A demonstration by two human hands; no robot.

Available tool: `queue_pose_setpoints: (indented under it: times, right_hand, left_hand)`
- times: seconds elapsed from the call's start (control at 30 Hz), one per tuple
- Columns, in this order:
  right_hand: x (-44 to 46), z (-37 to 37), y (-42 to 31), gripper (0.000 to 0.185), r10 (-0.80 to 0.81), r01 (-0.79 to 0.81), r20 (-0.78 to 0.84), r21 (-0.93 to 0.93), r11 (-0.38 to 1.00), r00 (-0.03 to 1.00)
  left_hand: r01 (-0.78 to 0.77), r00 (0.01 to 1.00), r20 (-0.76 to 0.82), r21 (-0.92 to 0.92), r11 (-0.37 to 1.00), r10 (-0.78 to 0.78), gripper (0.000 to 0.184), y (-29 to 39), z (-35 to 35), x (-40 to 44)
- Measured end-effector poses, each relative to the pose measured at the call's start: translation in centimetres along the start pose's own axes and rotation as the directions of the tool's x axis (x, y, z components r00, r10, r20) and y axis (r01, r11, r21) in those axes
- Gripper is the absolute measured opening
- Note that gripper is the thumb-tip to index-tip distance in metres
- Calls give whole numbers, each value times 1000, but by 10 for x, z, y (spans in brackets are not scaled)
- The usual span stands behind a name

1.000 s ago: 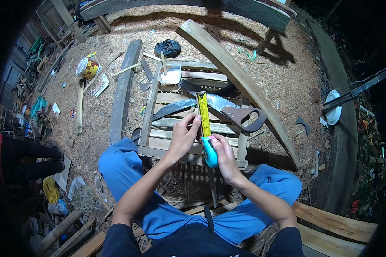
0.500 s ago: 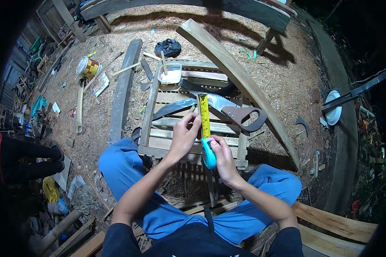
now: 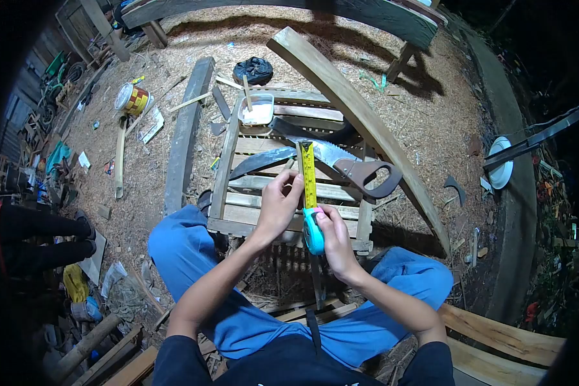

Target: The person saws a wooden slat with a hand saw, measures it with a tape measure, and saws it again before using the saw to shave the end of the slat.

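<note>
My right hand (image 3: 336,238) is closed around the turquoise case of a tape measure (image 3: 313,237). Its yellow blade is pulled out a short way, pointing away from me. Along the blade's left side runs a thin wooden strip (image 3: 300,161), and the fingers of my left hand (image 3: 280,202) are closed on it. A small stick-like tip (image 3: 290,165) shows above those fingers; its kind is unclear. Just beyond the blade, a handsaw (image 3: 368,175) with a brown handle lies on a slatted wooden stand (image 3: 257,198). Dark curved pieces (image 3: 264,161) lie there too.
A plastic tub (image 3: 257,110) with a stick in it stands on the slats. One long curved beam (image 3: 367,122) leans at the right, another plank (image 3: 189,141) lies left. A bench (image 3: 289,9) is at the back. Another person's legs (image 3: 45,238) show at the left.
Both hands and the tape measure keep practically the same pose. The whole view has shifted very slightly, and nothing was taken up or let go.
</note>
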State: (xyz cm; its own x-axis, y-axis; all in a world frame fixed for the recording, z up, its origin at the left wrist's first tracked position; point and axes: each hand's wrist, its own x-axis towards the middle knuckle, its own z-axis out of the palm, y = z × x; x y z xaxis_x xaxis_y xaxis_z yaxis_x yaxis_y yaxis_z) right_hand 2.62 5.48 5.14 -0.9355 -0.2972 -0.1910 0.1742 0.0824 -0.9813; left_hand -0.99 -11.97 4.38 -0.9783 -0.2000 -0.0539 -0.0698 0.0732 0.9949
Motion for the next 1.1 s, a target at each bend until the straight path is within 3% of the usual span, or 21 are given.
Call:
queue_pose_setpoints:
  times: [0.13, 0.23, 0.37, 0.63, 0.77, 1.1]
  right_hand:
    - [-2, 1, -5, 54, 28, -28, 3, 45, 999, 1000]
    - [-2, 1, -5, 54, 27, -28, 10, 46, 999, 1000]
    - [-2, 1, -5, 55, 35, -35, 8, 36, 999, 999]
    - [-1, 0, 2, 58, 28, -29, 15, 19, 999, 999]
    - [-1, 0, 5, 57, 27, -27, 10, 21, 999, 1000]
    - [-5, 3, 6, 53, 3, -3, 7, -21, 1000, 1000]
  left_hand:
    - [-94, 993, -67, 41, 995, 96, 29, -4, 3, 2]
    - [-12, 1000, -9, 24, 1000, 12, 27, 2, 1, -1]
    - [-20, 999, -24, 59, 998, 22, 28, 8, 2, -3]
    - [-23, 999, -28, -95, 995, 20, 29, -4, 6, -1]
    - [-43, 998, -42, -68, 997, 40, 29, -2, 8, -4]
    - [164, 979, -58, -332, 929, -194, 22, -3, 11, -10]
